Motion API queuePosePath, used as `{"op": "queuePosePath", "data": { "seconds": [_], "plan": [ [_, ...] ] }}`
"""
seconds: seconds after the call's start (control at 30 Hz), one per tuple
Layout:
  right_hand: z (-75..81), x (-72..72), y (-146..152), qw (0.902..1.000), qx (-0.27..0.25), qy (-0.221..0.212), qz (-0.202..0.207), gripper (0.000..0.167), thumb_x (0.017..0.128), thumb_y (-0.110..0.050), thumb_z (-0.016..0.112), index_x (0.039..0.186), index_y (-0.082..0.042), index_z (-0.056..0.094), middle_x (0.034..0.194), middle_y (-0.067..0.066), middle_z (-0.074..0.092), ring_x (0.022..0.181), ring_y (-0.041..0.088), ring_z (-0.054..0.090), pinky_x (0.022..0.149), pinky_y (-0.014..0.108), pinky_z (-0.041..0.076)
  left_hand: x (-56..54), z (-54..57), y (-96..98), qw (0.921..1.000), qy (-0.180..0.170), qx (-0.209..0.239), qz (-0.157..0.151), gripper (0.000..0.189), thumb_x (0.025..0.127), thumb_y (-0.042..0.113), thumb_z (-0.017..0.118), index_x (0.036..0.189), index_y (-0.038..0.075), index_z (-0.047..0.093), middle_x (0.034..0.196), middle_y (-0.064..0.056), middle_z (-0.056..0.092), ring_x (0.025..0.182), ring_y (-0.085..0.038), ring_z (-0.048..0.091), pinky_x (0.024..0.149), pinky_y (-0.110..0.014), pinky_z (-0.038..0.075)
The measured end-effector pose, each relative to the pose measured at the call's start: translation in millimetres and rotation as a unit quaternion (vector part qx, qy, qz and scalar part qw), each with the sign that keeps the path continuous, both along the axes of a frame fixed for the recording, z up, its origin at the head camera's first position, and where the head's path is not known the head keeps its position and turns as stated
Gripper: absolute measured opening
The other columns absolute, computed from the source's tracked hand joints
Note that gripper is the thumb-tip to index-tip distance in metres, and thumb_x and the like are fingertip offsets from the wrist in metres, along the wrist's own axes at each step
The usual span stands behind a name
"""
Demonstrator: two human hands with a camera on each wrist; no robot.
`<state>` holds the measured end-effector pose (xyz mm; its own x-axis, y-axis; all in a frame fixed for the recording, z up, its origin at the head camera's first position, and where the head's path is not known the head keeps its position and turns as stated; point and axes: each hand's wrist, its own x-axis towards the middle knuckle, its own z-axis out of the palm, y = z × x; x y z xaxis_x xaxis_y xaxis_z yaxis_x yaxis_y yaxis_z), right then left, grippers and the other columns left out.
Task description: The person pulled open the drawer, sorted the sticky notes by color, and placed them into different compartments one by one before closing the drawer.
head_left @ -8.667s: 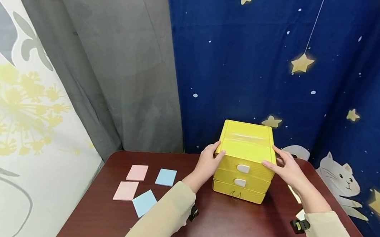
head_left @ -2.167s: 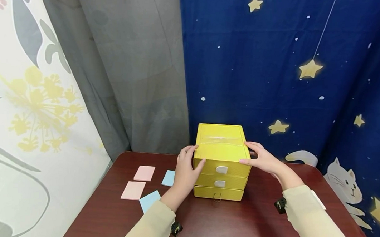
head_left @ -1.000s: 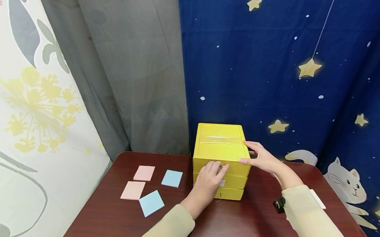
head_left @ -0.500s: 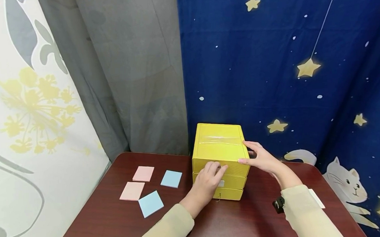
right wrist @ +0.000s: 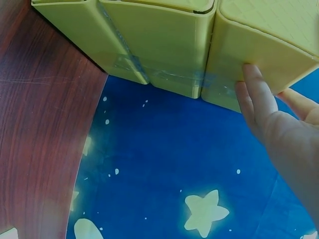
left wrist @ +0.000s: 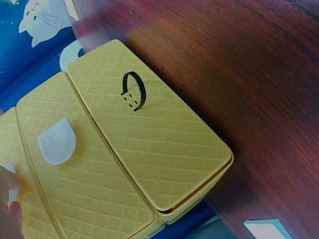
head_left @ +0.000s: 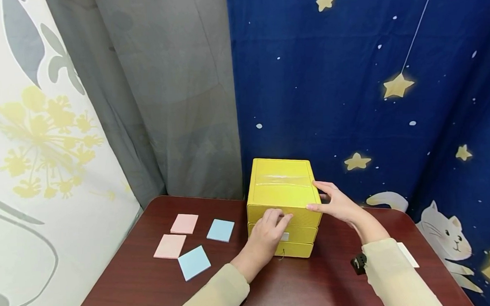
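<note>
A yellow three-drawer box (head_left: 285, 178) stands on the table, all its drawers closed. My left hand (head_left: 266, 237) is at the top drawer's front, thumb and fingers pinching its white handle (left wrist: 13, 183), which is mostly hidden behind them. Below it, the middle drawer has a white tab handle (left wrist: 58, 141), and the bottom drawer carries a thin dark loop (left wrist: 142, 92). My right hand (head_left: 341, 207) rests against the box's upper right side. In the right wrist view its straight fingers (right wrist: 260, 94) press that side, while another digit lies along the top edge.
Two pink square pads (head_left: 169, 246) and two blue ones (head_left: 194, 263) lie left of the box on the dark red table (head_left: 152, 292). A white piece (head_left: 408, 254) sits near the right edge, partly behind the sleeve. A starry blue curtain (head_left: 284, 100) hangs behind.
The box was slid left and turned to face forward, with both hands on its sides. My left hand then left its side for the top handle. Little differs in the last second.
</note>
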<state>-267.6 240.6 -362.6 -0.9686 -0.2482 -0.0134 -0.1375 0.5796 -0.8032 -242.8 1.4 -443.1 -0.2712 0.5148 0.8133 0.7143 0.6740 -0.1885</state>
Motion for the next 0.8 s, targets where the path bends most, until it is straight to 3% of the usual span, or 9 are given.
{"op": "queuePosePath", "data": {
  "seconds": [0.23,0.5,0.8],
  "plan": [
    [2.6,0.0,-3.8,1.0,0.005,0.004,0.001,0.096,0.079,-0.04,0.074,0.15,-0.004,0.021,0.152,0.022,0.016,0.131,0.046,0.036,0.097,0.051,0.045,0.5,-0.8,-0.6,0.9999,-0.001,0.01,-0.006,0.03,0.082,0.0,0.062,0.11,0.011,0.065,0.096,-0.005,0.054,0.086,-0.017,0.051,0.058,-0.021,0.048],
    [4.4,0.3,-8.6,0.9998,0.02,0.007,-0.001,0.097,0.08,-0.041,0.074,0.15,-0.003,0.019,0.152,0.021,0.015,0.129,0.043,0.038,0.097,0.049,0.045,2.2,1.0,-4.3,0.9991,-0.038,0.012,-0.016,0.035,0.079,-0.005,0.069,0.109,0.011,0.062,0.098,-0.005,0.052,0.088,-0.016,0.049,0.061,-0.019,0.049],
    [0.6,2.2,-10.0,0.9993,0.023,0.021,-0.02,0.097,0.077,-0.042,0.076,0.149,-0.003,0.024,0.15,0.02,0.02,0.127,0.041,0.041,0.095,0.047,0.047,1.6,0.6,-6.1,0.999,-0.039,0.009,-0.019,0.037,0.078,-0.006,0.069,0.11,0.012,0.062,0.099,-0.005,0.051,0.088,-0.015,0.047,0.063,-0.019,0.048]
  ]
}}
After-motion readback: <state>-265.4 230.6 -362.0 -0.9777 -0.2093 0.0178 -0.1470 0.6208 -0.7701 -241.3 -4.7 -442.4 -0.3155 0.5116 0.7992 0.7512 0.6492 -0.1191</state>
